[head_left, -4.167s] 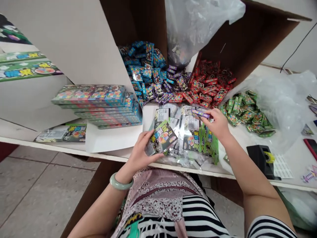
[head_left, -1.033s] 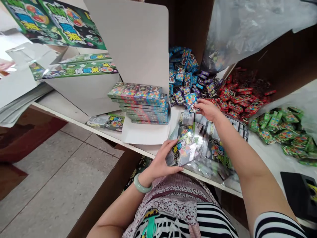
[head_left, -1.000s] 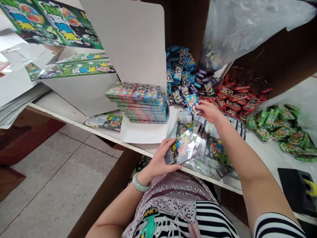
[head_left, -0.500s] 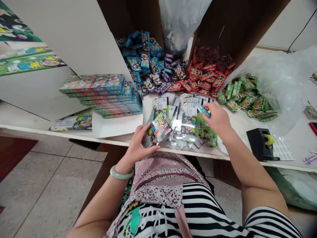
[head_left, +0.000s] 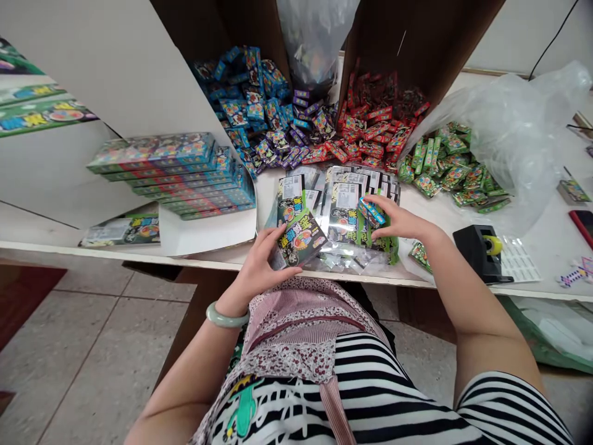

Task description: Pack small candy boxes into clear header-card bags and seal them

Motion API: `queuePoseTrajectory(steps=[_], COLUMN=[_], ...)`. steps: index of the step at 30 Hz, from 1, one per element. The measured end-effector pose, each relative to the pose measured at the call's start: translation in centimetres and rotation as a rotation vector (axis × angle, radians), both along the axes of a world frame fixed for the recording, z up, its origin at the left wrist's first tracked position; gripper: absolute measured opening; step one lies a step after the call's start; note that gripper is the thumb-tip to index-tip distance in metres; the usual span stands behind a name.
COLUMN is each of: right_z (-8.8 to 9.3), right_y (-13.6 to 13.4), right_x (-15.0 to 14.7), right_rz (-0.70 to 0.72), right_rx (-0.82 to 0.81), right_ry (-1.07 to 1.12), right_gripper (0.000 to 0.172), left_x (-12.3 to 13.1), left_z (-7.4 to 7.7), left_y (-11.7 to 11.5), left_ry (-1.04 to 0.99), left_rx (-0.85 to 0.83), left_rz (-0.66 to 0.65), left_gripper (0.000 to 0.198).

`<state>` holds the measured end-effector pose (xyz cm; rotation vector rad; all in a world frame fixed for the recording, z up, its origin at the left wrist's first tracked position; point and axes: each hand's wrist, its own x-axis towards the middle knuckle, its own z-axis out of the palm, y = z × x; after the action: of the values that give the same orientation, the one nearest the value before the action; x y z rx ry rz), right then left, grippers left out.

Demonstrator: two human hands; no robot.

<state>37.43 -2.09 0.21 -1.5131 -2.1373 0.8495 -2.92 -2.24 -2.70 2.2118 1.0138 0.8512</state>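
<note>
My left hand (head_left: 259, 267) grips the lower left side of a dark printed bag (head_left: 303, 238) with colourful lettering, thumb along its lower edge. The bag is tilted over the front of the table. Right of it, my right hand (head_left: 397, 221) holds a small blue candy box (head_left: 372, 213) between thumb and fingers; some red shows along its edge, and whether it is one box or several pressed together I cannot tell. Beneath both hands lie overlapping clear-edged printed bags (head_left: 345, 204) with white labels. A green candy packet (head_left: 420, 254) lies by my right forearm.
Heaps of blue (head_left: 254, 99), purple (head_left: 278, 148), red (head_left: 375, 133) and green (head_left: 456, 164) candy packets line the back. Stacked display boxes (head_left: 185, 176) stand left. A tape dispenser (head_left: 479, 253) sits at the right front edge, below a clear plastic bag (head_left: 514, 136).
My right hand has turned and its fingers have spread around the blue candy box, which moved slightly left and down. My left hand still holds the bag, now tilted differently. The view has shifted slightly.
</note>
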Motion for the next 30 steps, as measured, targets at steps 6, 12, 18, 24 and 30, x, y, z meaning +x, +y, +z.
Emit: queuePoseTrajectory(steps=[6,12,18,24,30], right_z=[-1.9,0.2,0.7,3.1,6.8], right_y=[-0.5,-1.8,2.9,1.7,-3.3], right_x=[-3.4,-3.3,-3.7,-5.3,-7.9], right_rz=[0.090,0.186,0.247,0.193,0.351], right_rx=[-0.028,0.006,-0.061,0.142,0.117], right_ry=[-0.145,-0.222,-0.310,-0.088,-0.072], right_gripper=[0.110,0.091,0.094,0.065,0.059], left_x=[0.5,-0.6,0.6,0.0,-0.3], left_z=[0.2,-0.3,0.1,0.3,0.5], left_y=[-0.1,-0.1,0.0,-0.4,0.0], left_ry=[0.048,0.047,0.061,0.071,0.046], left_rx=[-0.031,-0.054,-0.051,0.049,0.063], left_rz=[-0.038,0.012,-0.121,-0.089,-0.212], left_gripper=[0.091,0.090,0.091,0.096,0.100])
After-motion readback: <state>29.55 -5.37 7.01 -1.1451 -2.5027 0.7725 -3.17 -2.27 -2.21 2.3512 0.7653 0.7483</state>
